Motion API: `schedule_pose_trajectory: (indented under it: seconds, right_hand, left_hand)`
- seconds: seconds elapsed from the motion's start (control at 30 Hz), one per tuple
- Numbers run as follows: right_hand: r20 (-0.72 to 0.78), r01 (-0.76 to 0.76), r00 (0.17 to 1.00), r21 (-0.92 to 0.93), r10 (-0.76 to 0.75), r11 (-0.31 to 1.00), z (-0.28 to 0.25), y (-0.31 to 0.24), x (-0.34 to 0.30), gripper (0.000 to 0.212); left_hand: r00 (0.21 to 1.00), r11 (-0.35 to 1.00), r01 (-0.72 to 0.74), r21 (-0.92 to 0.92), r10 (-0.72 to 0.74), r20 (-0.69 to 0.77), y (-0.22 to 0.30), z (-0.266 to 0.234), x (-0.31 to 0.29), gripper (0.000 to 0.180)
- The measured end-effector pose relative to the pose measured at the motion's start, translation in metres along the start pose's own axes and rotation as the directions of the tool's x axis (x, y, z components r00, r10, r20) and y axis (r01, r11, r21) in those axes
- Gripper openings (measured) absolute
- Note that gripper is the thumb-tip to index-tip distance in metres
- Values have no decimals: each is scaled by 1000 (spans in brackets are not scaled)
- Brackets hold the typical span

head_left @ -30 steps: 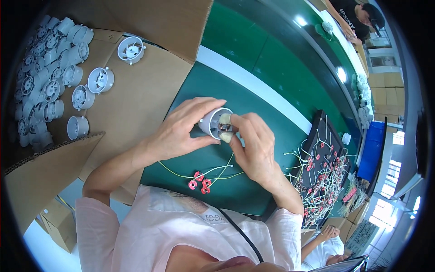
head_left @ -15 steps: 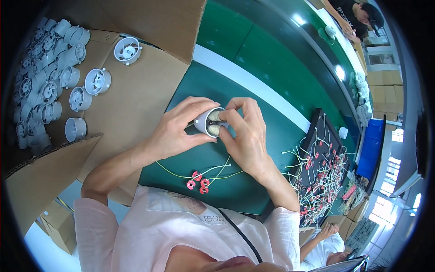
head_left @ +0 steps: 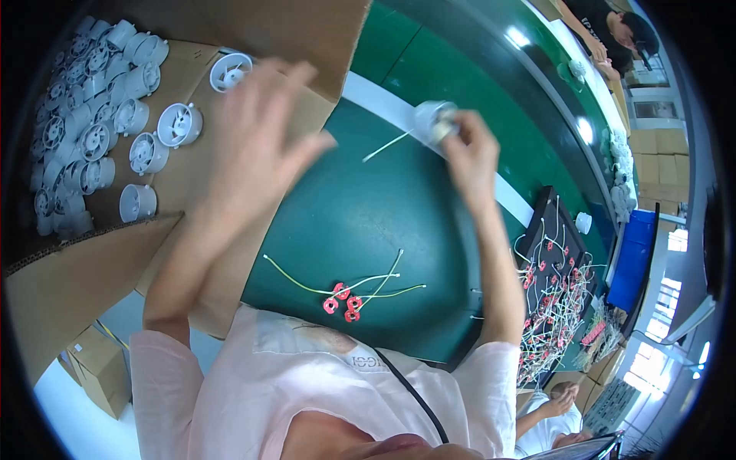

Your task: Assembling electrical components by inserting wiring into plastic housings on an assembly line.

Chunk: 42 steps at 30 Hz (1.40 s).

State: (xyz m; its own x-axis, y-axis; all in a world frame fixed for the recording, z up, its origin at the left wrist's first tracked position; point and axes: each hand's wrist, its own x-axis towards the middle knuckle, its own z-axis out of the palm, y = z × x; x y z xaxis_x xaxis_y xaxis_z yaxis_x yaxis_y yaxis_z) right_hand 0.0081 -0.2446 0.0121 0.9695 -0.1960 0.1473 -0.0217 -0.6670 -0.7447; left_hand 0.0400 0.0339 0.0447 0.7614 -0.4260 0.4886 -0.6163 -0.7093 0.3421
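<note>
My right hand (head_left: 474, 153) grips a white round fan housing (head_left: 429, 116) by its rim, over the pale strip at the table's far side. A thin light wire (head_left: 387, 146) trails from the housing toward the left. My left hand (head_left: 257, 146), blurred by motion, has its fingers spread and nothing in them. It is over the cardboard flap, close to a white fan housing (head_left: 231, 72) with blades inside. Between my arms, several red ring-shaped parts (head_left: 353, 304) with pale wires lie on the green mat (head_left: 330, 222).
At left, a cardboard box (head_left: 100, 257) holds a heap of white fan housings (head_left: 96, 142); several stand on its flap. On the right, a black tray (head_left: 543, 211) carries many red wired parts. A blue bin (head_left: 632, 257) is beyond it. Two other people sit nearby.
My hands have parted. The right one has carried the housing away from me and rightward, onto the pale strip; the left has let go and swung left toward the box.
</note>
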Motion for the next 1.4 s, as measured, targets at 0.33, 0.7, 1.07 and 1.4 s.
schedule_pose_trajectory:
  seconds: [0.33, 0.7, 1.07, 1.4]
  right_hand:
    - [226, 560, 820, -131, -525, 818, 6, -36, -60, 30]
    - [401, 790, 556, 17, -728, 613, 43, -30, -100, 26]
    - [268, 410, 887, -89, -375, 908, 10, -29, -87, 44]
    - [479, 653, 743, -368, -467, 661, 17, -48, -77, 39]
  left_hand:
    - [922, 822, 313, 475, -384, 58, -75, 7, 5, 59]
    - [990, 996, -90, -8, 90, 111, -31, 29, -9, 59]
    - [945, 962, -221, -161, 252, 207, 0, 29, -22, 64]
    - [967, 850, 71, -522, 69, 244, 3, 31, -29, 58]
